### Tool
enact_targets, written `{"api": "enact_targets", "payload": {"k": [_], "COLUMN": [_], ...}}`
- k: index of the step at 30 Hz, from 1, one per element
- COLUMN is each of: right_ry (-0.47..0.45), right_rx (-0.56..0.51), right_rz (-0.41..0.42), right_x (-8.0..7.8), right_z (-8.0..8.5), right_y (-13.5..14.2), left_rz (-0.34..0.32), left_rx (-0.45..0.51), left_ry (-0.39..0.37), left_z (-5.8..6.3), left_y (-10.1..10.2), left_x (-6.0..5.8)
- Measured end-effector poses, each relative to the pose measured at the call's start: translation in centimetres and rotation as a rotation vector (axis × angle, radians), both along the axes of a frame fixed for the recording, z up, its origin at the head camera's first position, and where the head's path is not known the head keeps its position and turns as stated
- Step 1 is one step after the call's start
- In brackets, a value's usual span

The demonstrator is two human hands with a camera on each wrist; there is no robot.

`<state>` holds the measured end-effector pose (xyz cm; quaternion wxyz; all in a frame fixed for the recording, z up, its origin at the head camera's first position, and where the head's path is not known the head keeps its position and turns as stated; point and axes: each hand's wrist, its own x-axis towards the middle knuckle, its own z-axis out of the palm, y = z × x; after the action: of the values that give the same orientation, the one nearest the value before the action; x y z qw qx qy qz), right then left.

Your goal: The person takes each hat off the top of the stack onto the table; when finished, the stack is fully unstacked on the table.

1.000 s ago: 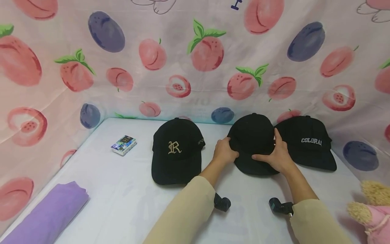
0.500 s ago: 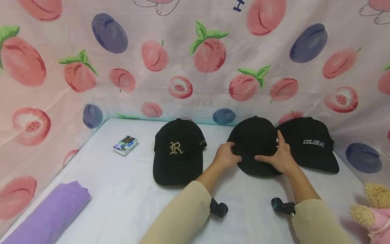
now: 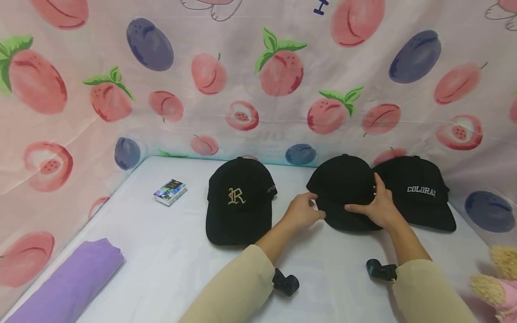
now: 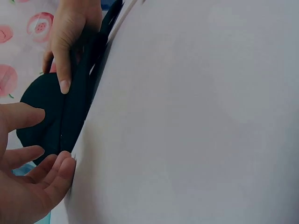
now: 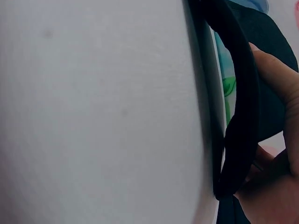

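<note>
Currently, three black caps on the table (image 3: 161, 251), brims to the front: one with a gold letter (image 3: 240, 202), left; one with white lettering (image 3: 422, 193), right; the plain cap (image 3: 343, 177) between, nearer the latter, contact unclear. Placing judged nearly done; letting go outstanding. Plain cap: rounded crown, curved brim, no marking visible. Right hand (image 3: 381, 208): gripping it, thumb on the brim. Left hand (image 3: 303, 211): fingers loosely parted at its opposite edge.
</note>
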<state>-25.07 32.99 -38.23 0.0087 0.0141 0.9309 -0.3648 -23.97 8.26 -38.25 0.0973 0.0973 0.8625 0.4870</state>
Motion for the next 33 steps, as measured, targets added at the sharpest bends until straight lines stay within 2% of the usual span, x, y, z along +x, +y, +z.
{"api": "enact_targets", "payload": {"k": [7,12,16,22,33], "right_ry": [0.01,0.011,0.006,0.006,0.006], "right_rx": [0.013,0.015,0.019,0.026,0.031], "right_rz": [-0.005,-0.018,-0.03,-0.036,-0.023], "right_x": [-0.3,-0.5,-0.6,-0.9,-1.6], "right_z": [0.1,0.1,0.2,0.1,-0.2], "right_y": [0.4,1.1,1.6,1.8,1.8], "left_rz": [-0.053,-0.104,-0.141,-0.137,-0.147], "left_rx": [0.051,0.131,0.159,0.117,0.17], "left_ry": [-0.049,-0.094,-0.087,-0.082,-0.081], "left_z": [0.2,0.4,0.5,0.6,1.4], "left_y": [-0.9,-1.7,-2.0,-2.2,-3.0], "left_x": [1.5,2.6,3.4,4.5,5.7]}}
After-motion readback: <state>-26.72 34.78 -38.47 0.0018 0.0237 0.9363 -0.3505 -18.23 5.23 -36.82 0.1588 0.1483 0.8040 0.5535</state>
